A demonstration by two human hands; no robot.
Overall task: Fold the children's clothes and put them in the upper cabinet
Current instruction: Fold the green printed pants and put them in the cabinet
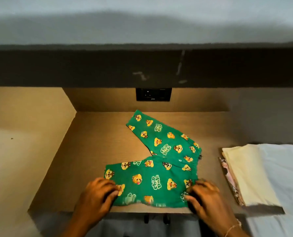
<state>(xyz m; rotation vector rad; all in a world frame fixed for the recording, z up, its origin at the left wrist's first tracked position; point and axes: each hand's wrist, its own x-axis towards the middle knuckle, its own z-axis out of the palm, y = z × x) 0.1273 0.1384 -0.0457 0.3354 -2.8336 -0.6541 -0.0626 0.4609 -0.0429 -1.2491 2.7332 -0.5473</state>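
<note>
Green children's trousers (159,161) with yellow cartoon faces lie spread on the brown desk (84,151), legs splayed in a V toward the left and back. My left hand (98,195) pinches the near leg's hem at its left end. My right hand (203,197) grips the near edge of the waist on the right. The dark underside of the upper cabinet (108,65) runs across above the desk.
A stack of folded clothes (246,175), cream on top with a printed piece beneath, rests at the desk's right end beside a white bed sheet (285,168). A black wall socket (153,94) sits on the back panel. A side wall closes the desk's left.
</note>
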